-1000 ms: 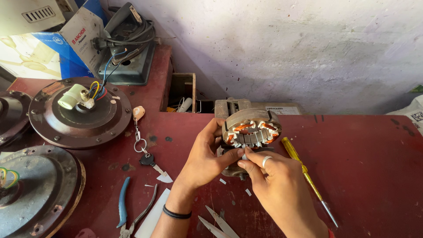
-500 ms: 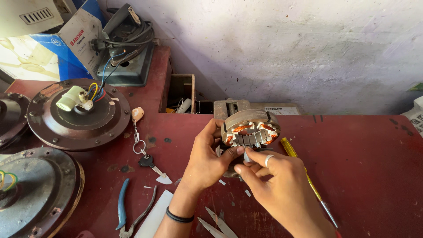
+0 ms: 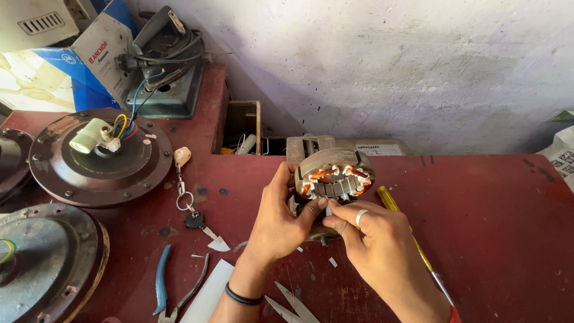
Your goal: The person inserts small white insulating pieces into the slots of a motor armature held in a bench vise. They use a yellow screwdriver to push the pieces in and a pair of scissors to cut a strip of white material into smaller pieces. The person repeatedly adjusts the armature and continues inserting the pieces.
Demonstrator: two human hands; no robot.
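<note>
The left hand (image 3: 281, 224) cups the near-left side of a grey metal motor stator with orange copper windings (image 3: 333, 179), thumb pressed to its rim, while the right hand (image 3: 373, 236), ring on one finger, pinches a small pale strip against its slotted edge. The stator sits at the middle of a dark red worktable (image 3: 496, 233) below a rough whitewashed wall (image 3: 388, 66). It is tipped on edge, its open face towards the camera and its bore axis pointing up and towards the viewer.

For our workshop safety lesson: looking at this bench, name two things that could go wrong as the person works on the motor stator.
1. The left hand and right hand hold the stator off the table; a slip might drop it and damage the copper windings.
2. The scissors lie open just beside the left wrist; drawing the arm back could cause a cut.
</note>
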